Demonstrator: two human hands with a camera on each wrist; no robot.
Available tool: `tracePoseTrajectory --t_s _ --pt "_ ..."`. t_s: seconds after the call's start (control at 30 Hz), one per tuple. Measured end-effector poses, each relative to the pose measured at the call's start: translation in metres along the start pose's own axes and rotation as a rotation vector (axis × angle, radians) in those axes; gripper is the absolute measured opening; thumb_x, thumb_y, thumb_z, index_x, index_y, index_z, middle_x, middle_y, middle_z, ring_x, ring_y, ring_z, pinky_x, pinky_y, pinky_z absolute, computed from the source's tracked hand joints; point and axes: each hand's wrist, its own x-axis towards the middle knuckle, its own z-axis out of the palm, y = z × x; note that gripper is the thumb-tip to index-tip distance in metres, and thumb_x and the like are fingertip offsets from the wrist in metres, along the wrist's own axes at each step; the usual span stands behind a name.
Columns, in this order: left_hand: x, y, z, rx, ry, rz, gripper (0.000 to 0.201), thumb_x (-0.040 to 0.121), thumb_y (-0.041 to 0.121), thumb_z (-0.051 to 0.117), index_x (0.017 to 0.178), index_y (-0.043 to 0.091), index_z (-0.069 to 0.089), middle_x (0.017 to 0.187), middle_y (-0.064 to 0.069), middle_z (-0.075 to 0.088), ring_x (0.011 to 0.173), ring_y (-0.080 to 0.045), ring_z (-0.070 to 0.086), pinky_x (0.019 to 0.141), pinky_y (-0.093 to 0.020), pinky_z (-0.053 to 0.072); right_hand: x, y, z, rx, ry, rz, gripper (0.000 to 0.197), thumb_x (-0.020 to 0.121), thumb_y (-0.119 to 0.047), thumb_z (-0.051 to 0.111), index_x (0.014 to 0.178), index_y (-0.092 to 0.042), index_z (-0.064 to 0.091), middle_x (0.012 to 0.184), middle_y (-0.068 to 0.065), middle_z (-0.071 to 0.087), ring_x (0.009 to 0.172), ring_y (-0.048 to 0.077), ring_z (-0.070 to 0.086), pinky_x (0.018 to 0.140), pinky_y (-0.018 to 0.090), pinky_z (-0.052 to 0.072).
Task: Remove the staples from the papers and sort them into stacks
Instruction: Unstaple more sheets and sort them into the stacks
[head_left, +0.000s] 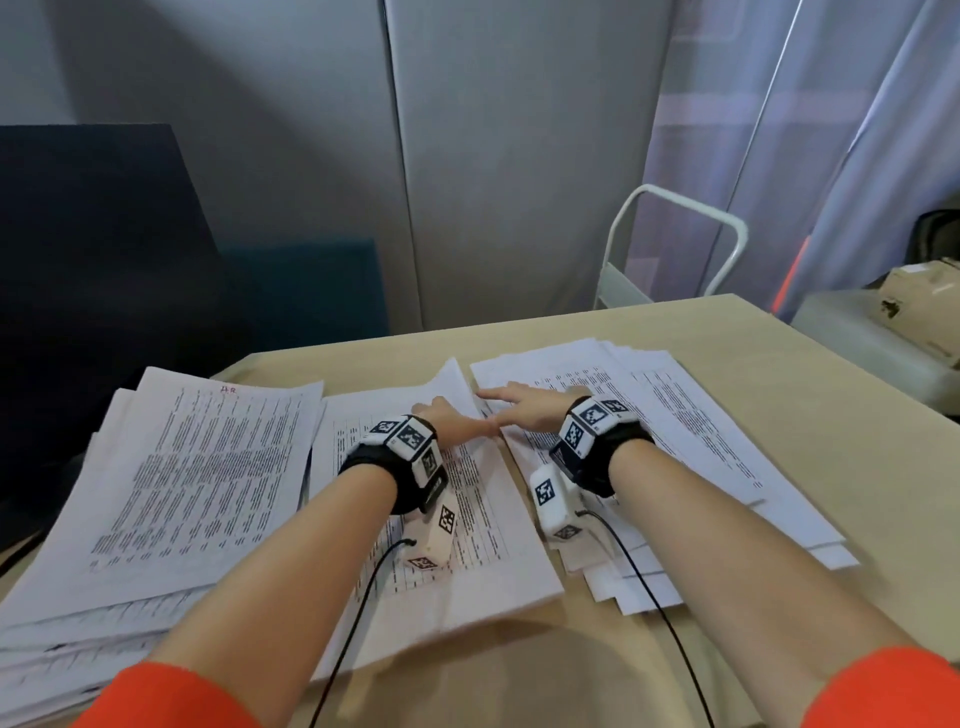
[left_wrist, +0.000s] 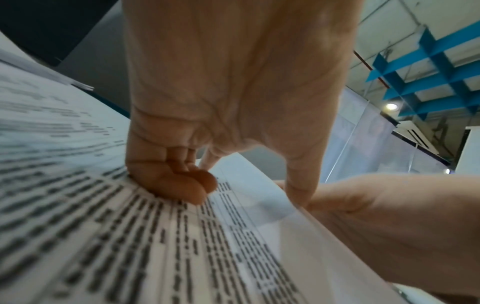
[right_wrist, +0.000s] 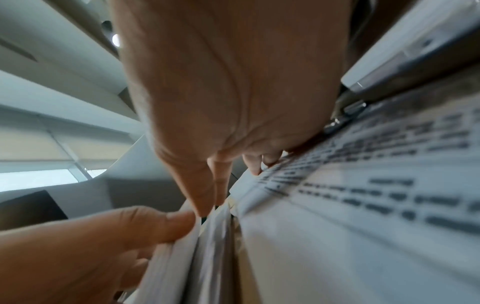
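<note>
Three stacks of printed papers lie on the light wooden table (head_left: 779, 353): a left stack (head_left: 197, 493), a middle stack (head_left: 493, 545) and a fanned right stack (head_left: 701, 441). My left hand (head_left: 452, 421) rests on the middle stack's far right part, where the corner curls up. Its curled fingers (left_wrist: 182, 185) press on the page (left_wrist: 103, 226), and its thumb (right_wrist: 168, 222) pinches the sheets' edge (right_wrist: 176, 257). My right hand (head_left: 519, 410) lies on the right stack's left edge with straight fingers, and one fingertip (right_wrist: 205, 209) meets the left thumb. No staple is visible.
A white tubular frame (head_left: 675, 195) stands behind the table's far edge. A beige box (head_left: 914, 306) sits on a grey surface at the right. A dark panel (head_left: 78, 234) fills the left. Thin black cables (head_left: 353, 623) run from both wrists toward the near edge.
</note>
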Motion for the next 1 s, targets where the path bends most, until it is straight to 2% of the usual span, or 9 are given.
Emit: tracePoseTrajectory --t_s 0.07,0.13,0.27,0.37,0.47,0.53,0.7,0.8,1.0 --pt "0.001 -0.007 -0.004 -0.042 -0.039 0.059 0.094 0.069 0.071 0.067 0.132 0.004 0.045 0.106 -0.020 0.067 0.088 -0.029 0.069 0.070 -0.038 0.057 0.001 0.001 0.003 -0.016 0.007 0.020 0.056 0.099 -0.041 0.049 0.151 -0.035 0.029 0.163 0.015 0.005 0.150 0.028 0.006 0.120 0.042 0.007" --pt "-0.002 -0.014 -0.006 -0.054 -0.041 0.077 0.081 0.078 0.063 0.065 0.132 0.007 0.041 0.074 -0.008 0.061 0.056 -0.018 0.056 0.049 -0.026 0.043 0.002 0.002 0.006 -0.008 0.024 0.027 0.054 0.100 -0.041 0.047 0.151 -0.036 0.030 0.163 0.016 0.002 0.151 0.029 0.001 0.121 0.045 0.005" --pt "-0.010 -0.016 -0.011 -0.002 -0.013 0.105 0.089 0.082 0.064 0.061 0.145 0.010 0.028 0.073 -0.002 0.057 0.051 -0.012 0.049 0.042 -0.021 0.038 0.003 0.005 0.007 0.035 0.049 0.002 0.055 0.100 -0.040 0.047 0.151 -0.038 0.028 0.163 0.015 0.002 0.151 0.027 -0.002 0.121 0.047 0.002" --pt "-0.012 -0.017 -0.012 0.019 -0.018 0.094 0.092 0.080 0.066 0.061 0.146 0.011 0.028 0.085 -0.001 0.059 0.060 -0.011 0.054 0.050 -0.024 0.045 0.006 0.007 0.009 0.065 0.059 -0.020 0.058 0.099 -0.042 0.049 0.151 -0.042 0.025 0.163 0.012 0.006 0.151 0.024 -0.004 0.121 0.051 0.001" --pt "-0.011 -0.019 -0.012 0.046 0.006 0.070 0.089 0.080 0.059 0.066 0.146 0.014 0.026 0.129 -0.009 0.054 0.104 -0.022 0.059 0.085 -0.036 0.051 0.005 0.005 0.010 0.080 0.056 -0.031 0.053 0.100 -0.043 0.047 0.150 -0.042 0.029 0.163 0.012 0.010 0.151 0.023 -0.004 0.121 0.049 0.001" --pt "-0.012 -0.018 -0.009 0.056 0.024 0.044 0.087 0.082 0.055 0.066 0.147 0.014 0.025 0.143 -0.011 0.042 0.121 -0.029 0.051 0.090 -0.038 0.046 0.001 0.002 0.008 0.068 0.045 -0.011 0.047 0.101 -0.042 0.046 0.147 -0.039 0.038 0.163 0.013 0.008 0.151 0.023 0.000 0.120 0.043 0.003" --pt "-0.016 -0.007 -0.002 0.096 0.056 0.021 0.108 0.074 0.077 0.055 0.148 0.005 0.023 0.148 -0.015 0.034 0.130 -0.031 0.044 0.099 -0.040 0.041 -0.005 0.000 0.003 0.147 0.082 -0.030 0.046 0.107 -0.025 0.034 0.152 -0.021 0.032 0.161 0.007 0.022 0.148 0.022 0.019 0.117 0.032 0.014" --pt "-0.017 0.003 0.004 0.122 0.073 -0.014 0.111 0.072 0.081 0.053 0.148 0.006 0.022 0.149 -0.015 0.029 0.133 -0.032 0.039 0.105 -0.041 0.037 -0.005 0.003 0.000 0.186 0.087 -0.013 0.044 0.106 -0.023 0.036 0.150 -0.018 0.035 0.158 0.003 0.030 0.145 0.020 0.028 0.113 0.027 0.021" --pt "-0.030 0.021 0.002 0.236 0.110 0.039 0.076 0.090 0.058 0.051 0.144 0.008 0.033 0.144 -0.018 0.039 0.133 -0.032 0.038 0.106 -0.035 0.033 0.003 0.005 0.010 0.146 0.063 -0.001 0.046 0.100 -0.030 0.051 0.145 -0.026 0.044 0.162 0.016 0.008 0.151 0.024 0.005 0.120 0.039 0.005"
